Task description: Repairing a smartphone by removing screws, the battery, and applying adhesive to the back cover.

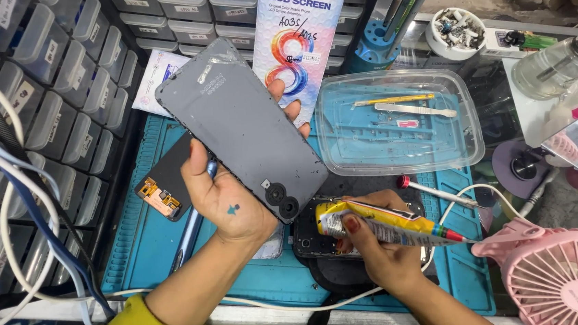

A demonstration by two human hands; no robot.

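Over a blue repair mat (137, 243), left hand (227, 202) grips a grey back cover (242, 128), long axis eleven-to-five; right hand (371, 242), at four o'clock, clasps a yellow glue tube (383, 222).

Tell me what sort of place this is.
Likely a phone repair bench: the left hand holds a grey phone back cover, the right hand a yellow glue tube, beside small-parts drawers.

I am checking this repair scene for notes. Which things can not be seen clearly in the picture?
- Head view: the dark phone body lies mostly hidden under the right hand and the yellow glue tube.
- The front of the grey back cover, held by the left hand, faces away.
- The pink fan is cut by the frame edge.
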